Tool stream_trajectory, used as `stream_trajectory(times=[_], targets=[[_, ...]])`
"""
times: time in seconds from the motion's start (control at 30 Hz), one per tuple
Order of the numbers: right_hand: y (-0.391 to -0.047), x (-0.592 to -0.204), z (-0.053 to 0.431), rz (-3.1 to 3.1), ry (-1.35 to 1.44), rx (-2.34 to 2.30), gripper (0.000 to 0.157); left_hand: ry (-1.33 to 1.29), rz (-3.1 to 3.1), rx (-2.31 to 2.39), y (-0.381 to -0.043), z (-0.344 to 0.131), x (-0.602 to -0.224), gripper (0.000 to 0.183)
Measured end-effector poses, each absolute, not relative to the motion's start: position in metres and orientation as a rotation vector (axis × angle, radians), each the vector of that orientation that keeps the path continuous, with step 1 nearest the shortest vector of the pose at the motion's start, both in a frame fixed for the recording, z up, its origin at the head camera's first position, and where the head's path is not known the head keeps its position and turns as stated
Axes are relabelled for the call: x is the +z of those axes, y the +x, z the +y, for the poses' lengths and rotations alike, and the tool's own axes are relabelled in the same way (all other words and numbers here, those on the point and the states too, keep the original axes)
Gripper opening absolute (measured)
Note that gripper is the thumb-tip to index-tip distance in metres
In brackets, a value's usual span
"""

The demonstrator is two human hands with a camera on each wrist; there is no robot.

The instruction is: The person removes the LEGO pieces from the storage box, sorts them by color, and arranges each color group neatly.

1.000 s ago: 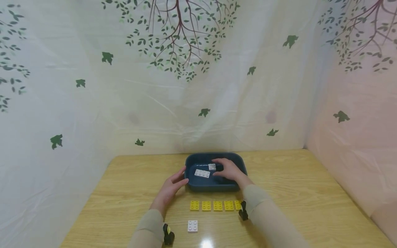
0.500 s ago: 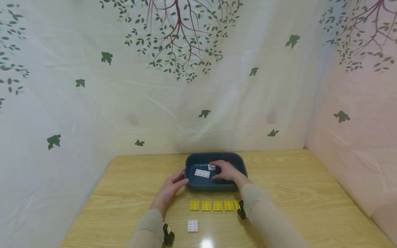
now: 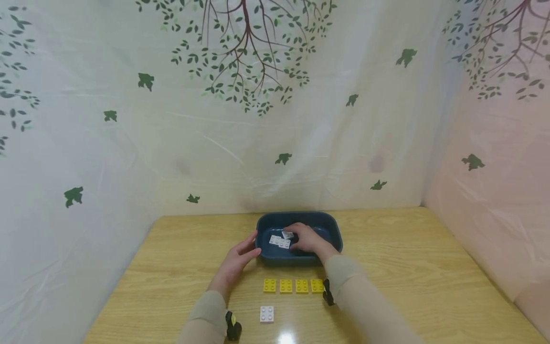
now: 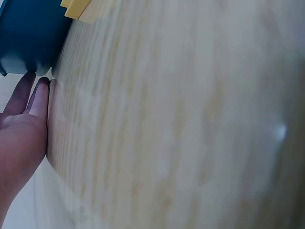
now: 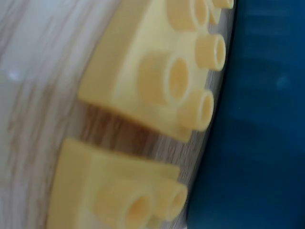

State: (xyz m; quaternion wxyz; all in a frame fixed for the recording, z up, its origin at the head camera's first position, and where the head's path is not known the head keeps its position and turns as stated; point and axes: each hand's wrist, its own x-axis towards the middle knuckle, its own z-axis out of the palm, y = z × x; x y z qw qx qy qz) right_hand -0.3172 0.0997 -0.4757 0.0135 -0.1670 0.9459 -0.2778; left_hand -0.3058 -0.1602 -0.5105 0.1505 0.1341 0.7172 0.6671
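Note:
A dark blue plastic bin [image 3: 296,262] stands toward the back of the table. My left hand [image 3: 234,263] rests at its left end, thumb and fingers spread against the wall; the left wrist view shows straight fingertips [image 4: 42,90] at the bin. My right hand [image 3: 306,239] reaches inside, its curled fingers around a small white toy brick [image 3: 287,234] that tilts and is partly covered by them. Just in front of that brick, on the bin floor, lies a longer white toy brick [image 3: 279,241]. The right wrist view shows the bin wall [image 5: 257,119] but no fingers.
Several yellow toy bricks [image 3: 285,285] form a row in front of the bin; the right sleeve [image 3: 352,277] covers the row's right end. Nearer the front lies a white square brick [image 3: 267,314]. A printed curtain [image 3: 215,143] hangs behind the wooden table [image 3: 172,267].
Inside the bin, my right hand has shifted left, and the small white brick has tilted and moved left with it, close to the longer one. My left hand stays put.

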Motion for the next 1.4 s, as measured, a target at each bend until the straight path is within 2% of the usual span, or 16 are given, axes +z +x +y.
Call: stream_trajectory(times=[0.6, 1.07, 1.4], targets=[[-0.315, -0.478, 0.092, 2.951, -0.624, -0.836, 0.041, 0.401, 2.093, 1.913, -0.298, -0.158, -0.510, 0.059], [-0.315, -0.481, 0.089, 2.966, -0.501, -0.820, 0.033, 0.379, 2.096, 1.917, -0.291, -0.158, -0.507, 0.059], [-0.315, -0.483, 0.090, 3.000, -0.517, -0.835, 0.024, 0.370, 2.098, 1.917, -0.291, -0.157, -0.507, 0.058]])
